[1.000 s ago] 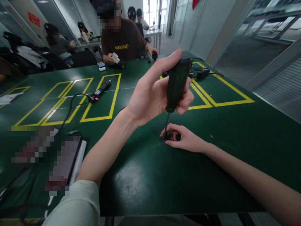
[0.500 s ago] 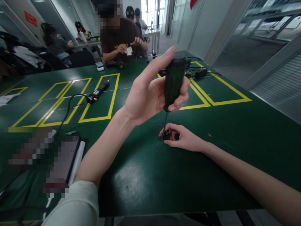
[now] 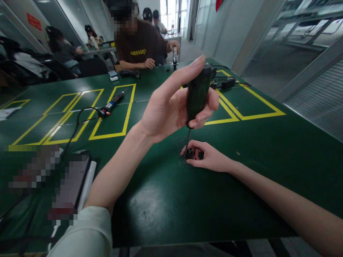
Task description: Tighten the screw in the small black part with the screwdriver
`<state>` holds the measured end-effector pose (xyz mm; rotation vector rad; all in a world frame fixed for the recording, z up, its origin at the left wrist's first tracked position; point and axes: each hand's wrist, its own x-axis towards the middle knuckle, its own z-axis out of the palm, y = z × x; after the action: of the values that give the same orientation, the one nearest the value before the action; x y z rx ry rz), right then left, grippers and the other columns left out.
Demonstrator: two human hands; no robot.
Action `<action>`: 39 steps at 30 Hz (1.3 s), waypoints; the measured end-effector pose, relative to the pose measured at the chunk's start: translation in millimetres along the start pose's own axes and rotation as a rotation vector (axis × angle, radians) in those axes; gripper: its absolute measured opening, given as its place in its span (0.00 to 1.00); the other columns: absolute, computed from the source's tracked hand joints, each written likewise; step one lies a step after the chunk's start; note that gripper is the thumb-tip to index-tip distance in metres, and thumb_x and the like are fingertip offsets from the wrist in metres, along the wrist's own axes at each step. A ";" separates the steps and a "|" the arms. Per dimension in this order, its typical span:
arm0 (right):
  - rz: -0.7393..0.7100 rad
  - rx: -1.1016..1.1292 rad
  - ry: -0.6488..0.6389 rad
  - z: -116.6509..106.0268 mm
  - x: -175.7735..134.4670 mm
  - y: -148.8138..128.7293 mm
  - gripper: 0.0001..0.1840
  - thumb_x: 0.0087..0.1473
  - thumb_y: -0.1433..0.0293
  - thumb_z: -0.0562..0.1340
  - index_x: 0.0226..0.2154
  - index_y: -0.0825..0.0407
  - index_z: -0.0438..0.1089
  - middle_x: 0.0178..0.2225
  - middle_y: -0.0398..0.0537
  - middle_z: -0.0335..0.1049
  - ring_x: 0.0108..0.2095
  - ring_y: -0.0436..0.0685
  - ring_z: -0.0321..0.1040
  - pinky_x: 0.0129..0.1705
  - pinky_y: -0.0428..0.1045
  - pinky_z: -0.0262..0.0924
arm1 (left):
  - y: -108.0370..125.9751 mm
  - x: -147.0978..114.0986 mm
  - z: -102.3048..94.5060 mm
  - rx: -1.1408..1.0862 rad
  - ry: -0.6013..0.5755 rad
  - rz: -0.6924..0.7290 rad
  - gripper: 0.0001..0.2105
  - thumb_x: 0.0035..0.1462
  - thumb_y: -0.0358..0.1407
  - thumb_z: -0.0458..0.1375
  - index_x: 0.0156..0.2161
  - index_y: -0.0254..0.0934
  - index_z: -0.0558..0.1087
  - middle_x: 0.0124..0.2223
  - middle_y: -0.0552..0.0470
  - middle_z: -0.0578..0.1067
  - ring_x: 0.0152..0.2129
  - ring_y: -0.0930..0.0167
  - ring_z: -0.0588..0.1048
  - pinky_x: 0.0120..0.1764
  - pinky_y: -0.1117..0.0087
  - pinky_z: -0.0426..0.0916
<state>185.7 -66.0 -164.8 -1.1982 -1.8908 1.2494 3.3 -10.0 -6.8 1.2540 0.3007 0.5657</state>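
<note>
My left hand [image 3: 171, 107] grips the dark green handle of a screwdriver [image 3: 197, 96], held nearly upright with its thumb stretched up along the handle. The thin metal shaft runs down to a small black part [image 3: 189, 153] lying on the green table [image 3: 166, 203]. My right hand [image 3: 210, 157] pinches that small part against the table, fingers curled round it. The screwdriver tip meets the top of the part.
An electric screwdriver with a black cable [image 3: 112, 102] lies inside yellow tape boxes at the left. A black adapter and cables [image 3: 227, 84] sit at the far right. A person in a brown shirt [image 3: 139, 46] works across the table. Blurred items [image 3: 64, 185] lie near left.
My fingers have shifted slightly on the screwdriver handle; the tool stays on the part. The person opposite has lowered one hand to the table and reached the other to the right.
</note>
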 end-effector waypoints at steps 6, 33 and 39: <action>-0.006 0.007 0.006 0.2 0.7 -0.1 0.12 0.52 0.63 0.69 0.36 0.50 0.68 0.36 0.46 0.74 0.27 0.49 0.66 0.28 0.46 0.63 | -1.1 1.4 -4.1 -0.011 -0.013 0.008 0.33 0.63 0.66 0.48 0.27 0.36 0.67 0.23 0.53 0.65 0.18 0.74 0.67 0.23 0.72 0.65; -0.003 0.021 -0.001 0.2 0.7 0.1 0.13 0.52 0.64 0.69 0.38 0.50 0.70 0.35 0.44 0.74 0.27 0.49 0.66 0.29 0.46 0.63 | 0.4 -0.9 -1.6 0.008 0.010 0.012 0.31 0.65 0.65 0.47 0.28 0.37 0.65 0.22 0.54 0.65 0.18 0.75 0.66 0.21 0.74 0.66; 0.007 0.001 -0.007 -0.7 0.0 -1.6 0.13 0.53 0.64 0.69 0.40 0.50 0.70 0.39 0.47 0.77 0.28 0.49 0.66 0.29 0.46 0.63 | -1.3 0.9 1.5 0.030 0.013 0.093 0.30 0.62 0.64 0.54 0.26 0.37 0.65 0.21 0.55 0.64 0.17 0.76 0.64 0.21 0.74 0.61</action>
<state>185.7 -66.0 -163.1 -1.2020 -1.8921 1.2600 5.1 -11.0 -7.6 1.2990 0.2640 0.6508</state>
